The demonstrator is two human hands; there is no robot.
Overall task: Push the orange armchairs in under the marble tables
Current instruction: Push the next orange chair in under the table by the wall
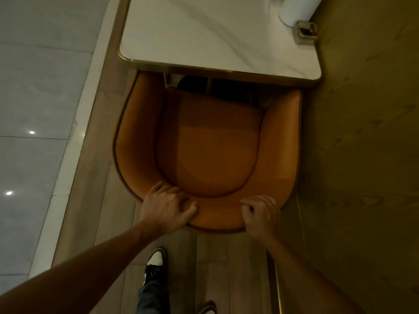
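An orange armchair [210, 146] with a curved back stands right below me, its open front facing a white marble table [204, 37] with a brass rim. The tips of its arms reach the table's near edge and the left one slips just under it. My left hand [167, 207] grips the top of the chair's backrest on the left, fingers curled over the inner side. On the backrest's right part my right hand [260, 214] rests with bent fingers, slightly blurred.
A wood-panelled wall [362, 155] runs close along the chair's right side. At the table's far right stand a white roll [297, 7] and a small square glass holder [306, 32]. Pale floor tiles [34, 98] lie left; my shoe [156, 261] stands on wood flooring.
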